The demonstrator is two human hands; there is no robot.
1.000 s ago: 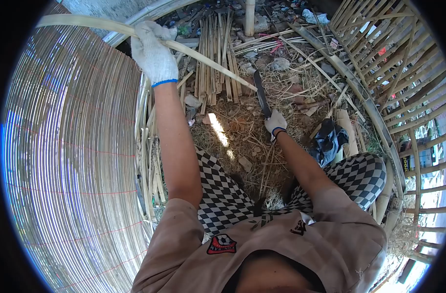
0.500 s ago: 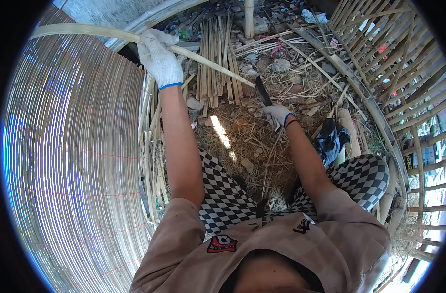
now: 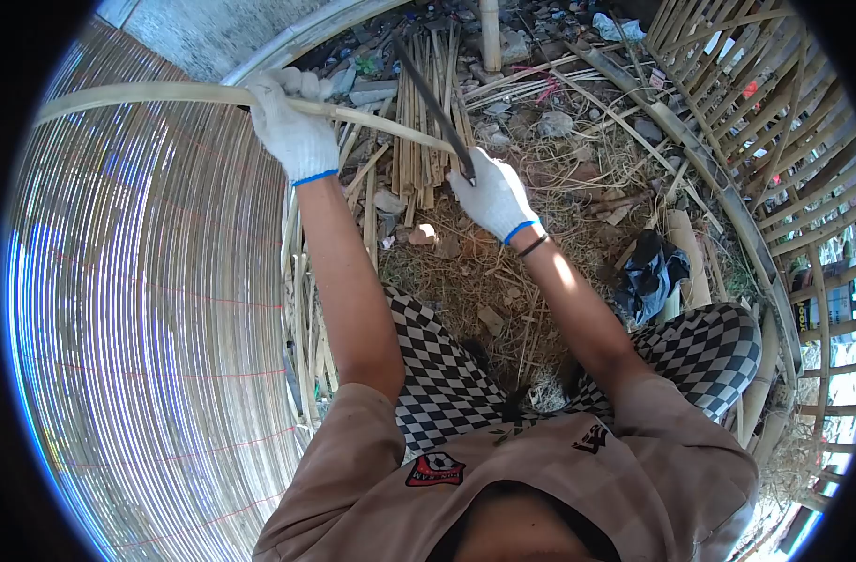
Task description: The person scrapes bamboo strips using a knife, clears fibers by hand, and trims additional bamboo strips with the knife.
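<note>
My left hand [image 3: 295, 131], in a white knitted glove with a blue cuff, is closed around a long pale bamboo strip [image 3: 156, 93]. The strip arches off to the left and runs down rightward to my right hand [image 3: 493, 195], gloved the same way. That hand grips a long dark-bladed knife [image 3: 431, 105], its blade pointing up and left across the strip's right end. Whether the right fingers also touch the strip is hidden. Beneath the strip, a bundle of split bamboo sticks [image 3: 412, 164] lies on the ground.
A slatted bamboo screen [image 3: 165, 253] stands along the left, and a bamboo lattice [image 3: 774, 122] rises on the right. Shavings [image 3: 578, 164] and stones litter the ground. A dark plastic bag [image 3: 651, 272] lies near my right knee. An upright bamboo post [image 3: 490, 36] stands ahead.
My right hand has moved up and left, close to the bamboo strip, bringing the knife across it with the blade raised. My left hand has shifted slightly left and down, still holding the strip.
</note>
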